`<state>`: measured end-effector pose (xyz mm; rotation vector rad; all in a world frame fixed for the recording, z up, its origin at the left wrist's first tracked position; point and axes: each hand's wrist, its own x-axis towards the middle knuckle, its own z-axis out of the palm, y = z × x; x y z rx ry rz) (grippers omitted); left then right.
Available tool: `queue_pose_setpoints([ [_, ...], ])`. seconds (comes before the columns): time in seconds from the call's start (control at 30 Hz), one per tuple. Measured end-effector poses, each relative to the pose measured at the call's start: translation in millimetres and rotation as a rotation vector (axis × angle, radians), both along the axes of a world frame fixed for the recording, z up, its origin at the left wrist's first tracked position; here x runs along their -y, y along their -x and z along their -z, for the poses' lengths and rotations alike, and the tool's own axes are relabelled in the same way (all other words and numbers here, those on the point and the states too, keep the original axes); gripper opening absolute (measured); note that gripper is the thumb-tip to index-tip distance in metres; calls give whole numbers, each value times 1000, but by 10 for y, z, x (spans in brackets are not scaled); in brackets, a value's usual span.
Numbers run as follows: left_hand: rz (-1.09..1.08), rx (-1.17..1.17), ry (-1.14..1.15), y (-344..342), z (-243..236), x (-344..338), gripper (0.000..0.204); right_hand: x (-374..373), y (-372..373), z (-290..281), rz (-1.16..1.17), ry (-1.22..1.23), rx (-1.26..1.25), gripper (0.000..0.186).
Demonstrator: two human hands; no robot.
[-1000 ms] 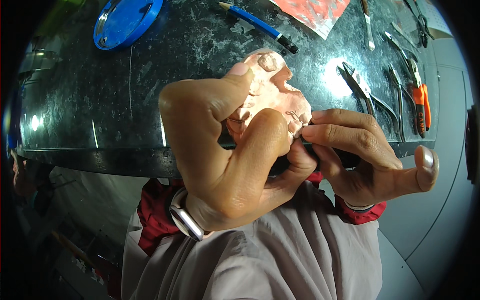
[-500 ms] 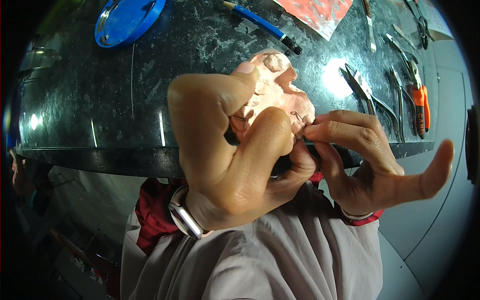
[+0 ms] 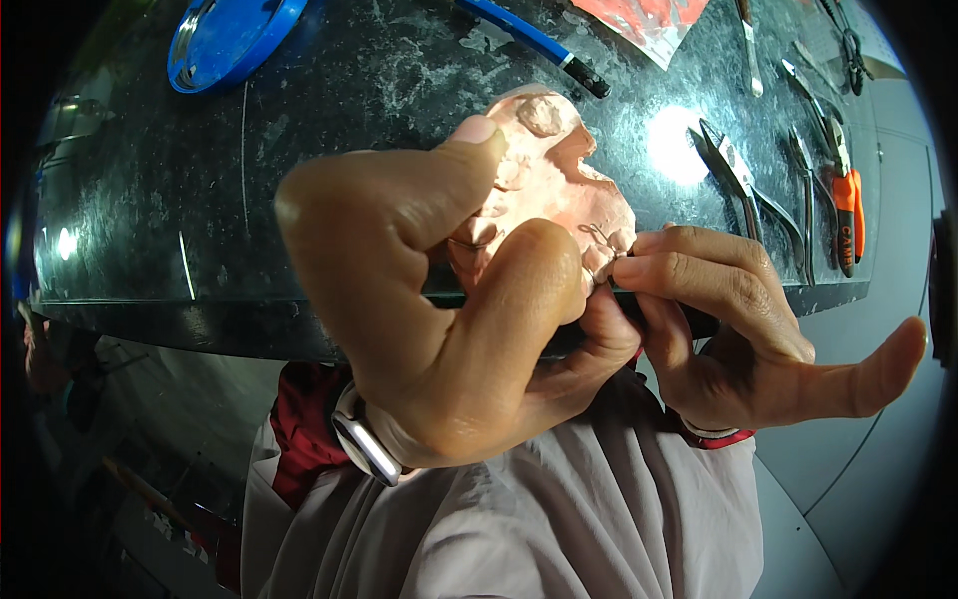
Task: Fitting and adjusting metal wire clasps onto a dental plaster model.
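Observation:
A pinkish plaster dental cast [image 3: 559, 190] is held tilted above the near edge of the bench. My left hand [image 3: 439, 299] is closed round it, its thumb on the far left rim and a bent finger across the tooth row. At the cast's right side a thin bent wire clasp [image 3: 596, 232] loops beside the back teeth. The fingertips of my right hand [image 3: 733, 319] pinch at the clasp's outer end against those teeth, with one finger stuck out to the right. Another bit of wire [image 3: 469, 244] crosses the teeth on the left. Fingers partly hide the tooth row.
On the dark, scuffed bench [image 3: 339, 120] lie a blue lid [image 3: 235, 45], a blue pencil [image 3: 524, 35] and a red-and-white sheet [image 3: 649, 25]. To the right are pliers [image 3: 738, 180], slimmer pliers [image 3: 804, 200], orange-handled cutters [image 3: 848, 215] and a metal hand tool [image 3: 750, 55].
The view has shifted slightly, so the pencil's tip has left the picture. My left hand has swung a little left with the cast. My right fingers stay at the wire clasp.

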<state>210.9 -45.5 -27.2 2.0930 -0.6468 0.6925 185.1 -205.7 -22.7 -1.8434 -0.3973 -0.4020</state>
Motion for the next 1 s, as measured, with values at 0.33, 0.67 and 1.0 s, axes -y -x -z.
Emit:
queue_pose_setpoints([
  [0.33, 0, -3, -189, -8, -150, -45, 43, -18, -191, -210, -84, 131, 15, 82],
  [0.67, -19, 41, -155, 11, -63, -88, 54, 44, -283, -272, -188, 198, 41, 117],
  [1.0, 100, 257, -144, -105, -5, -96, 51, 183, -390, -89, -333, 221, 154, 117],
])
